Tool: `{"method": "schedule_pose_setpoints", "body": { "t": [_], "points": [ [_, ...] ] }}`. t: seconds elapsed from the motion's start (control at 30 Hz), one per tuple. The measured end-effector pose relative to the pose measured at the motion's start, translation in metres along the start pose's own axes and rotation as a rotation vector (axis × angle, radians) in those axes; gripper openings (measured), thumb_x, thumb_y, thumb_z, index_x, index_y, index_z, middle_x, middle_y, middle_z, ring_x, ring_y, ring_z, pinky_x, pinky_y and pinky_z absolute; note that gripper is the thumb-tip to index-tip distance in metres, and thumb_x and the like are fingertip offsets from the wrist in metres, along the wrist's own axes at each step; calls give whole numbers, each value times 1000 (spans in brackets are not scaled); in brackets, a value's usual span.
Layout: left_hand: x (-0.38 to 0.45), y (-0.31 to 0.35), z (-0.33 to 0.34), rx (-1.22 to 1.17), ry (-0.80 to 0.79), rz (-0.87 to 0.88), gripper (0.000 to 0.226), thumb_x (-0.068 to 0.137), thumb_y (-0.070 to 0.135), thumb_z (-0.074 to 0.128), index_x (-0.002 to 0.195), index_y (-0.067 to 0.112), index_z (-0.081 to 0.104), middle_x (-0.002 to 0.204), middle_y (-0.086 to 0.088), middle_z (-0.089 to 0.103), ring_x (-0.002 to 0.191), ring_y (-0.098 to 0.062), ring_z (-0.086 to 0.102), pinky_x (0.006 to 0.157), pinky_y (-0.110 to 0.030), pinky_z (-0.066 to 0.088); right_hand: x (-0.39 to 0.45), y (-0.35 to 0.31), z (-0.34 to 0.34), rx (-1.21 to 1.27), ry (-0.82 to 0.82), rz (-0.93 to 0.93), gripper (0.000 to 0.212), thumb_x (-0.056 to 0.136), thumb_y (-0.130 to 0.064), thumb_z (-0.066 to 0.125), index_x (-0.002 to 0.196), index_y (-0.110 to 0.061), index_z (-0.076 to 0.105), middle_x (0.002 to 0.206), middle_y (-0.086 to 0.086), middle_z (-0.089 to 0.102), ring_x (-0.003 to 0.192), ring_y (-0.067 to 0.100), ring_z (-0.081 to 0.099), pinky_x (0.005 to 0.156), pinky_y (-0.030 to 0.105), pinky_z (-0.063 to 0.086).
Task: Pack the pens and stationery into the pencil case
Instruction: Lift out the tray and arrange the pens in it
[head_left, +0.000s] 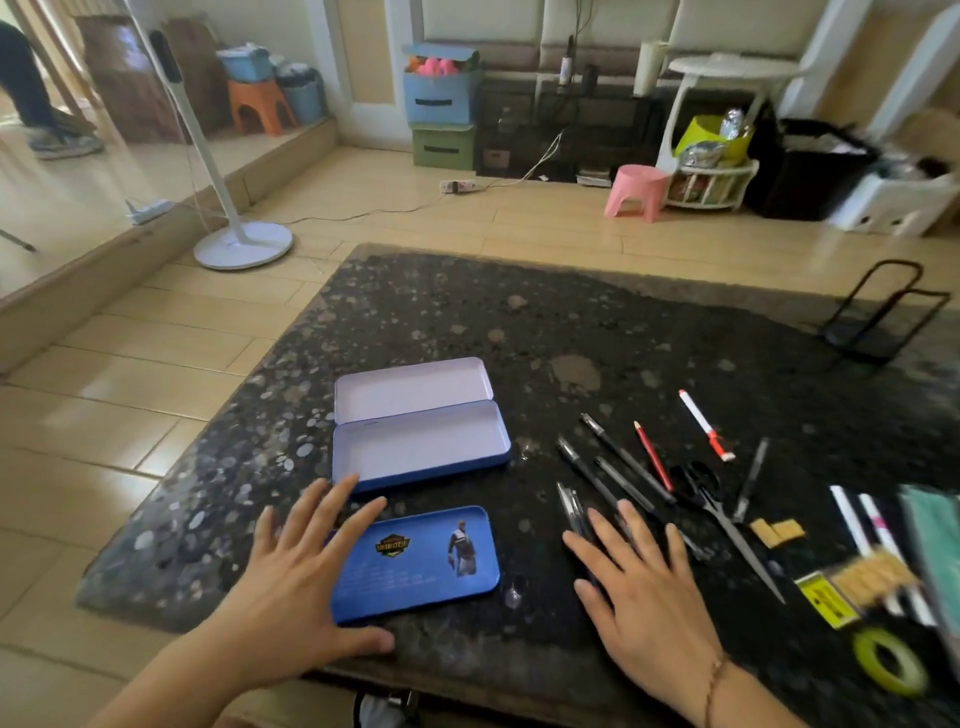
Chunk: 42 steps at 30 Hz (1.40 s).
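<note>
On the speckled dark stone table (415, 312), at about twelve o'clock from my left hand (301, 582), the open tin pencil case (421, 447) lies with both pale halves facing up and nothing in them. A separate blue tin tray (415, 564) with a printed figure sits just below it, and my left hand rests on its left edge, fingers spread and gripping nothing. My right hand (644, 603) lies flat, fingers apart, its tips over the near ends of the black pens (613, 478), which fan out toward one o'clock. Beside them are a red pencil (653, 456), a white marker (705, 426) with a red cap, black scissors (722, 514), two tan erasers (776, 531) and, at four o'clock, a green tape roll (889, 661). I judge that packing has not begun. To do it well I would gather the slim, smooth pens into one bundle, pinch them mid-shaft so they do not roll on the polished stone, and lay them lengthwise in the deeper half. The tin is light and could skid, so steadying it with the left hand seems wise. The long pointed scissors should go in last, flat.
</note>
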<state>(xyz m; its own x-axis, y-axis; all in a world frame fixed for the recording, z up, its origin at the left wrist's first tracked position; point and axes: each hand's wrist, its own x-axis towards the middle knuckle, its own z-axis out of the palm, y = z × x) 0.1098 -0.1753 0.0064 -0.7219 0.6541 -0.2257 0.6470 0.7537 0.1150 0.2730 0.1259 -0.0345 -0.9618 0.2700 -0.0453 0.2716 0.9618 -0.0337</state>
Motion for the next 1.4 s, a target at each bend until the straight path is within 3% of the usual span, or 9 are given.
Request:
{"method": "schedule_pose_setpoints", "body": {
  "t": [0.1, 0.23, 0.4, 0.57, 0.8, 0.9, 1.0, 1.27, 1.4],
  "points": [
    [14, 11, 4, 54, -49, 24, 121, 50, 101, 35, 134, 48, -34, 141, 14, -50, 133, -18, -44, 110, -58, -19, 8, 24, -4, -42, -30, 10, 48, 94, -54, 19, 138, -43, 35, 146, -11, 40, 143, 23, 17, 108, 53, 11],
    [32, 11, 14, 41, -7, 41, 117, 53, 100, 34, 140, 47, -23, 146, 14, -43, 135, -16, -41, 110, -58, -20, 26, 45, -10, 13, -24, -81, 64, 83, -59, -10, 145, -46, 4, 153, -17, -1, 141, 16, -20, 114, 47, -8],
    [50, 8, 19, 9, 83, 81, 107, 62, 97, 30, 150, 39, 8, 159, 10, -5, 143, -13, -21, 111, -58, -17, 55, 64, -13, -108, -38, -128, 51, 94, -56, 15, 141, -41, 32, 147, -9, 40, 143, 23, 11, 109, 51, 4],
    [66, 21, 18, -20, 107, 134, 102, 64, 95, 28, 149, 39, 14, 158, 11, 5, 144, -12, -17, 110, -60, -19, 64, 67, -21, -90, 75, -171, 46, 86, -56, 38, 121, -35, 59, 124, -9, 61, 135, 26, 35, 110, 50, 11],
    [69, 38, 10, 47, 165, 191, 101, 64, 97, 26, 149, 45, 6, 160, 8, -10, 145, -20, -20, 110, -62, -16, 52, 50, -20, 229, 314, -71, 36, 85, -46, 47, 113, -30, 65, 110, -12, 64, 119, 19, 45, 102, 43, 34],
    [47, 27, 8, -60, 329, 32, 88, 75, 87, 29, 148, 37, 25, 157, 4, 17, 143, -25, 15, 113, -54, 16, 41, 28, -30, 488, 369, -209, 25, 89, -25, 54, 110, -32, 65, 107, -12, 65, 105, 9, 55, 93, 25, 42],
    [29, 11, 10, -211, 369, -173, 87, 75, 78, 44, 145, 30, 30, 144, 6, 35, 128, -21, 35, 104, -40, 33, 38, -7, -32, 648, 187, -258, 40, 87, -13, 60, 113, -43, 52, 102, -18, 65, 97, -3, 59, 84, 13, 45],
    [24, 10, 28, -346, 198, -59, 97, 65, 83, 51, 145, 34, 24, 141, 21, 26, 129, -5, 20, 110, -26, 18, 81, -81, -5, 468, 264, -408, 17, 75, -15, 62, 88, -22, 71, 87, -7, 67, 81, 11, 57, 72, 27, 52],
    [29, 18, 37, -413, 292, 19, 70, 74, 66, 61, 134, 33, 44, 126, 21, 39, 116, -1, 34, 102, -19, 27, 90, -99, -1, 286, 351, -424, 12, 80, -22, 57, 82, -22, 69, 84, -6, 62, 78, 16, 53, 66, 30, 48]
  ]
}}
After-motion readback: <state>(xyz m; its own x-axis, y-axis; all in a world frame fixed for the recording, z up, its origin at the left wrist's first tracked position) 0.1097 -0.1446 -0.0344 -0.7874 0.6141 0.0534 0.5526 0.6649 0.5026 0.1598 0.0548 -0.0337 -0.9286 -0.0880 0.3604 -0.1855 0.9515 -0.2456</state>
